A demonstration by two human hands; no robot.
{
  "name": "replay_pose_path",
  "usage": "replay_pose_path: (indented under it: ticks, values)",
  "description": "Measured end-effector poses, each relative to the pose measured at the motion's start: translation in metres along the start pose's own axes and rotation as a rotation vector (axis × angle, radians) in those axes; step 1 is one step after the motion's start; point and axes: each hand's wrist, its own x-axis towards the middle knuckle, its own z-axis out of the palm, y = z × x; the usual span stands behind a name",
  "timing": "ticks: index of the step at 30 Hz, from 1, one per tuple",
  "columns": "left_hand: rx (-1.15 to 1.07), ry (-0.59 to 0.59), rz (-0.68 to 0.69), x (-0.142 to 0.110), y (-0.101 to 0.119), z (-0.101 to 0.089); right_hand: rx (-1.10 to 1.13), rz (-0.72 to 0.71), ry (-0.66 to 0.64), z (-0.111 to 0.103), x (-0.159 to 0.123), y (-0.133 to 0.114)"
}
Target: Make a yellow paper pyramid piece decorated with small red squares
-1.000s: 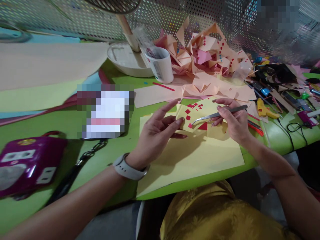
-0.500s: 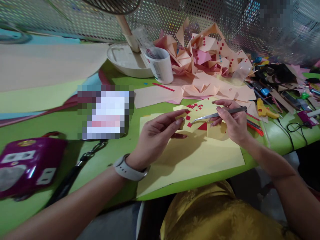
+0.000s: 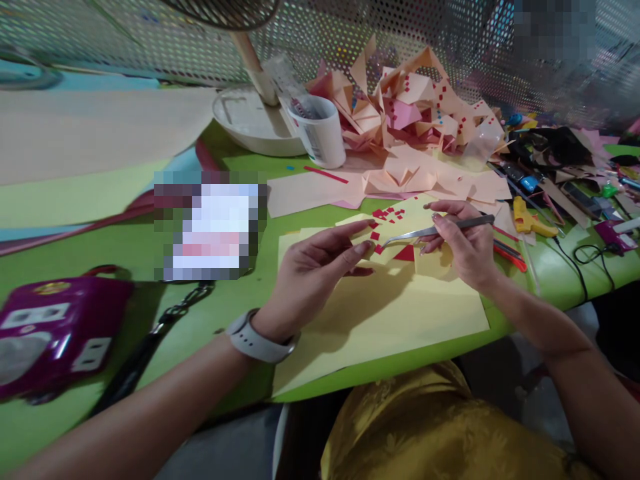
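Note:
My right hand (image 3: 465, 243) grips a pair of bent-tip metal tweezers (image 3: 425, 231), their tips pointing left. Right at those tips is a small red paper square (image 3: 379, 249); whether they pinch it is hard to tell. My left hand (image 3: 320, 270) is half curled, thumb and forefinger apart, with the thumb tip beside that square. Nothing shows between its fingers, though their undersides are hidden. Beneath both hands lie yellow paper sheets (image 3: 400, 313). Several red squares (image 3: 390, 213) are scattered on the yellow paper, along with a larger red piece (image 3: 405, 253).
Behind stand a white cup (image 3: 325, 143), a fan base (image 3: 240, 120) and a heap of folded peach paper (image 3: 420, 100). A phone (image 3: 215, 230) and purple device (image 3: 65, 330) lie left. At right are a yellow glue gun (image 3: 530, 220) and a red cutter (image 3: 510, 255).
My left thumb has shifted slightly right, closer to the red square at the tweezer tips. My right hand and the tweezers have hardly moved.

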Motion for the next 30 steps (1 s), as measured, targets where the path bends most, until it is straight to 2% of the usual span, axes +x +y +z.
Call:
replay_pose_path:
  ticks: [14, 17, 22, 24, 26, 30]
  values:
    - [-0.004, -0.027, 0.024, 0.001, -0.003, 0.0, -0.078, -0.046, -0.013, 0.001, -0.003, -0.005]
    - [0.02, -0.032, 0.047, 0.002, -0.004, -0.001, -0.079, -0.114, -0.006, 0.002, -0.004, -0.004]
    - [0.048, -0.039, 0.085, 0.003, -0.004, -0.003, -0.177, -0.295, 0.077, -0.004, -0.002, 0.0]
    - [0.063, -0.051, 0.118, 0.002, -0.005, -0.003, -0.269, -0.37, 0.021, -0.007, 0.0, 0.0]
    - [0.078, -0.063, 0.15, 0.0, -0.005, -0.002, -0.401, -0.408, -0.1, -0.01, 0.003, -0.001]
    - [0.068, -0.053, 0.168, -0.002, -0.004, 0.001, -0.604, -0.326, -0.302, -0.011, 0.004, 0.001]
